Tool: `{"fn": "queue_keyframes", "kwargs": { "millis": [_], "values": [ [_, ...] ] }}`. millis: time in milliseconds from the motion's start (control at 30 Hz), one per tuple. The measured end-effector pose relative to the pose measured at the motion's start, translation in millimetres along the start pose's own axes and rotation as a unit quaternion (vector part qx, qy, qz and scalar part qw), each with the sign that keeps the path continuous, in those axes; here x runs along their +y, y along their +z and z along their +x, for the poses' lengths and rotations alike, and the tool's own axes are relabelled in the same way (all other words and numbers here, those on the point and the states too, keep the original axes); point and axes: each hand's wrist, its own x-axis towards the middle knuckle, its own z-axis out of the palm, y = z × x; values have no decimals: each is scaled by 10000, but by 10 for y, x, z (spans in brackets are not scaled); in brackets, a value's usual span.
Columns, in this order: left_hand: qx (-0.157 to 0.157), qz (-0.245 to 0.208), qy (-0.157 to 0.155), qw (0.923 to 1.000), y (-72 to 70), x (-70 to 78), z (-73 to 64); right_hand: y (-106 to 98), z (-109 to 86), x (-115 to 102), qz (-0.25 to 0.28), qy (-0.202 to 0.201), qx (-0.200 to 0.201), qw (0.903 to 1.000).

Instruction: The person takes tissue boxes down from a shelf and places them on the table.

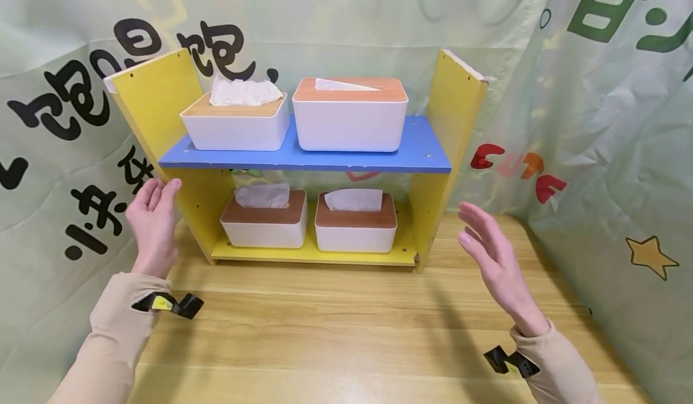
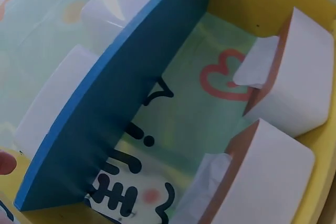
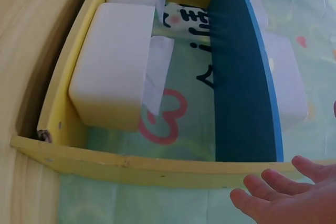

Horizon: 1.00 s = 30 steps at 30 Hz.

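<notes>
My left hand [image 1: 154,226] is raised beside the left side panel of a yellow and blue shelf [image 1: 425,139], its fingers loosely bent and holding nothing. To the right of the shelf, my right hand [image 1: 495,263] hangs in the air with relaxed, spread fingers, also without any object. Two white tissue boxes stand on the blue board: a left one [image 1: 238,132] with a light wood lid and a bigger right one [image 1: 349,126]. Below, on the yellow bottom board, are a left tissue box [image 1: 265,234] and a right tissue box [image 1: 354,240] with darker brown lids. White tissue sticks out of each box.
The shelf stands on a wood-grain table [image 1: 303,332]. Behind it and at both sides hangs a pale green printed cloth [image 1: 606,223]. The yellow left side panel [image 1: 157,91] and right side panel [image 1: 457,103] rise above the blue board.
</notes>
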Motion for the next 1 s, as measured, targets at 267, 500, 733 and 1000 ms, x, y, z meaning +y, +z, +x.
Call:
{"fn": "queue_keyframes", "kwargs": {
  "millis": [267, 500, 733, 1000],
  "values": [
    [-24, 193, -43, 9998, 41, 117, 133, 53, 121, -100, 109, -190, -130, 9997],
    [193, 283, -96, 9994, 98, 226, 265, 110, 264, -193, 471, -381, -185, 9980],
    [499, -109, -170, 9985, 118, 334, 353, 141, 390, -274, 660, -408, -263, 9966],
    [831, -248, -77, 9962, 140, 390, 463, 183, 497, -326, 698, -295, -420, 9962]
  ]
}}
